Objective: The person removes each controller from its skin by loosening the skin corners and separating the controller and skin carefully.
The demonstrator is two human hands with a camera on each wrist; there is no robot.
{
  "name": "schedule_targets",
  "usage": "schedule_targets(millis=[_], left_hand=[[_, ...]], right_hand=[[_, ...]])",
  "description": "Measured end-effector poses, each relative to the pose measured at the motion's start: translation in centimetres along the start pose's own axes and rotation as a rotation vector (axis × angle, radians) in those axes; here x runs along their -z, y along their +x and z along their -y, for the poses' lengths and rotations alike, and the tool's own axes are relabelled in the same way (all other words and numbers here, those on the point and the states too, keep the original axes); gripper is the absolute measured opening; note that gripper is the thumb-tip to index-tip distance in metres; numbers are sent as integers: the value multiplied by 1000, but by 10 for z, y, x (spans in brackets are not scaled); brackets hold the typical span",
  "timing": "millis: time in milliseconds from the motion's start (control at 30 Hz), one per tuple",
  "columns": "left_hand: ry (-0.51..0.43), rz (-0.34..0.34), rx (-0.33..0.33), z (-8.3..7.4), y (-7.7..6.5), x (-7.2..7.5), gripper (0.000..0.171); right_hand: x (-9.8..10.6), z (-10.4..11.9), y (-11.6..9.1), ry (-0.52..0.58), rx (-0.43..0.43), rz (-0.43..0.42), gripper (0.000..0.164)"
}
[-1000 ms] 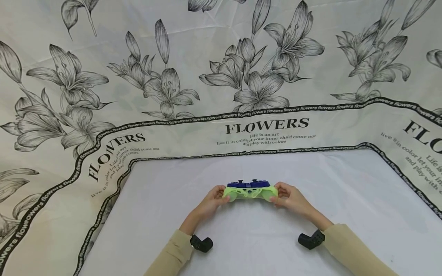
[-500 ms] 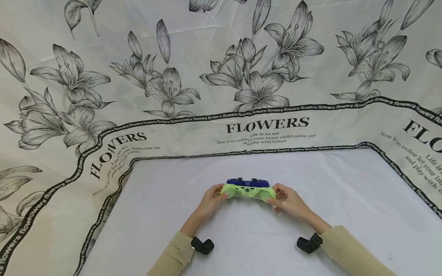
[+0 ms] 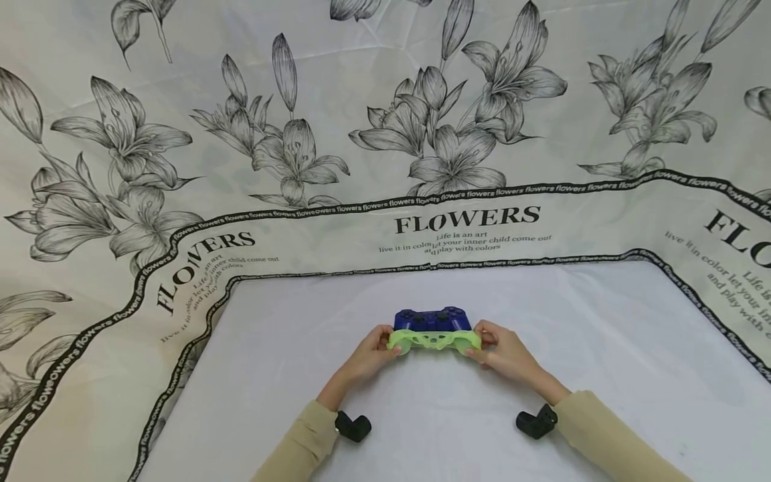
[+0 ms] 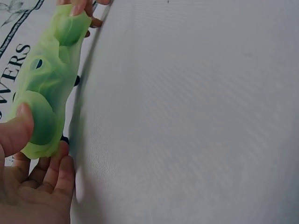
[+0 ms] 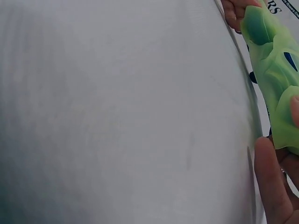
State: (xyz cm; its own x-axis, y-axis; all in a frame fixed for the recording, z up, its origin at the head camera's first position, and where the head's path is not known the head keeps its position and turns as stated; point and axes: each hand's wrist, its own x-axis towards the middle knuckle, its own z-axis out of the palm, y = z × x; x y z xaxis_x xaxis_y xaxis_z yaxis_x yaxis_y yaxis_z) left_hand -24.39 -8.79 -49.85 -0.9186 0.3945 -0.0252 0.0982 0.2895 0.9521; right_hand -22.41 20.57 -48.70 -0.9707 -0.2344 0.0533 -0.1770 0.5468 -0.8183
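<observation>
A blue game controller (image 3: 432,319) with two thumbsticks is held off the front of my body, partly inside a soft lime-green silicone cover (image 3: 434,340). The cover wraps the side nearest me, while the blue button face stands out beyond it. My left hand (image 3: 369,353) pinches the left end of the cover, thumb on the rounded grip bulge. At the opposite end, my right hand (image 3: 508,353) holds the cover between thumb and fingers. Both wrist views show the cover's bulged underside (image 4: 41,119), with blue peeking through a hole. Most of the controller's body is hidden there.
A white cloth-covered table (image 3: 434,422) lies beneath the hands. Behind it hangs a floral curtain (image 3: 385,147) with "FLOWERS" lettering and black bands. Dark wrist-mounted devices, one left (image 3: 353,426) and one right (image 3: 536,422), sit by the beige sleeves.
The controller has tipped so that more of its blue button face shows to the head view. Both hands keep their hold on the cover and have shifted only slightly.
</observation>
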Motion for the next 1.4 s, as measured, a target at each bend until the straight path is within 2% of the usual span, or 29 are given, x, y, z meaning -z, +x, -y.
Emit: schedule_targets(millis=[267, 433, 667, 767, 867, 1033, 1100, 1267, 1400], left_hand=[[76, -81, -21, -10, -6, -5, 27], [99, -98, -47, -13, -6, -8, 23], [154, -81, -21, -11, -5, -7, 24], [153, -75, -41, -10, -6, -2, 28], [104, -65, -48, -7, -6, 2, 34], [26, -50, 3, 0, 1, 5, 36], [12, -40, -6, 3, 4, 6, 34], [3, -1, -76, 7, 5, 9, 32], [4, -6, -88, 6, 5, 10, 32]], right_hand=[[-1, 5, 1, -21, -17, 13, 31], [0, 6, 1, -57, -36, 8, 32], [-1, 9, 1, -79, -94, 9, 33], [0, 12, 3, -76, -112, 17, 33], [1, 15, 5, -76, -115, 15, 33], [3, 16, 6, -80, -108, 24, 34], [3, 15, 7, -78, -103, 31, 34], [1, 12, 7, -70, -85, 54, 34], [0, 9, 7, -78, -86, 61, 34]])
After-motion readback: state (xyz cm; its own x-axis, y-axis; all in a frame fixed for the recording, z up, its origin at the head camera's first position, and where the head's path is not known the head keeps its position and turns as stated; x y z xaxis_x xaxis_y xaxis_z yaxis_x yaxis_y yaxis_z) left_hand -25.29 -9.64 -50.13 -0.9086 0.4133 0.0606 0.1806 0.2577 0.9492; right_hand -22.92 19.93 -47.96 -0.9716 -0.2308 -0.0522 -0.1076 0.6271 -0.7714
